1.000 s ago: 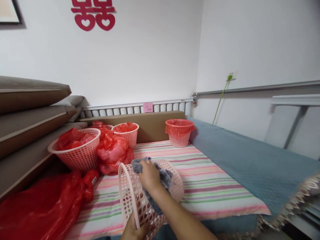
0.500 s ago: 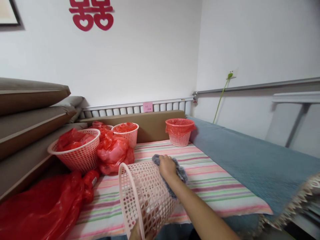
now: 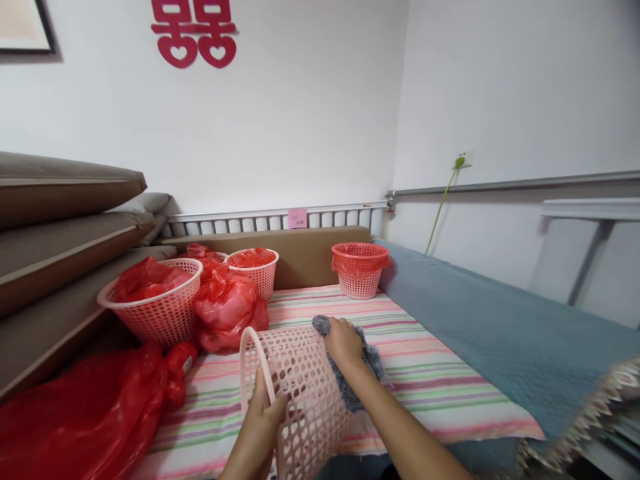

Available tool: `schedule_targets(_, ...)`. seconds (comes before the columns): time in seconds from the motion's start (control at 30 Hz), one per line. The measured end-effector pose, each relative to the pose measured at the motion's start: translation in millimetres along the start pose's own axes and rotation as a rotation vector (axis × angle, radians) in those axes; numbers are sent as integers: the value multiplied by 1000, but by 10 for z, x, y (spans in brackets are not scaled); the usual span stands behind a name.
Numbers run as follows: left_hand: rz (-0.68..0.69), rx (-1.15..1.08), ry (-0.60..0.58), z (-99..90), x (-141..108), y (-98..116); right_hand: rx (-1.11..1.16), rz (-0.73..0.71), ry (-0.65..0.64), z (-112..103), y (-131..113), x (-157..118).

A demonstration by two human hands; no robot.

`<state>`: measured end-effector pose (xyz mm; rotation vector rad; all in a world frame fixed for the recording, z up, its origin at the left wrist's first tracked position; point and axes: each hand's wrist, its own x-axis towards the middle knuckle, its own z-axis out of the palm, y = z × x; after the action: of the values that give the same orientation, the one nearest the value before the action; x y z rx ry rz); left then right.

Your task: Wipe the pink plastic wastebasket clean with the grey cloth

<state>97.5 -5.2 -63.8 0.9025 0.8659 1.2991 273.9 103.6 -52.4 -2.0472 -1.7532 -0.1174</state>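
Note:
A pink perforated plastic basket lies tilted on its side over the striped cloth, its mouth facing left. Its rim is gripped by my left hand, with fingers inside and the thumb outside. My right hand is closed on a grey fuzzy cloth and presses it against the basket's base end. Part of the cloth is hidden under that hand and forearm.
Left of the basket are pink baskets with red plastic bags and a loose red bag. A red-lined basket stands at the back. Stacked cushions rise at left; a blue covered surface lies right.
My left hand has come up along the basket's rim and shows more fully. My right hand and the grey cloth have shifted slightly right and down over the basket's base end.

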Motion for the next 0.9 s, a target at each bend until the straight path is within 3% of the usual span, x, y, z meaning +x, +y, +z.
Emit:
schedule_targets(0.13,-4,14,-9,-38,-45,-94,104,-96,-28,-86,-466,-189)
schedule_targets(0.27,138,102,-9,-131,-43,-125,385,-286,-36,-196,-1045,-413)
schedule_targets(0.37,155,134,26,-200,-29,-201,468,-362,-51,-222,-1180,-501)
schedule_targets(0.43,149,150,8,-219,-28,-293,467,-408,-20,-181,-1083,-507)
schedule_targets(0.53,94,106,-43,-204,-62,-449,343,-414,44,-72,-738,-421)
schedule_targets(0.63,28,79,-101,-198,-105,-579,117,-261,44,14,-279,-235)
schedule_targets(0.77,135,201,-149,-230,-75,-674,-15,-17,42,49,261,44)
schedule_targets(0.9,163,362,-376,-234,-11,-679,-32,122,37,59,513,209)
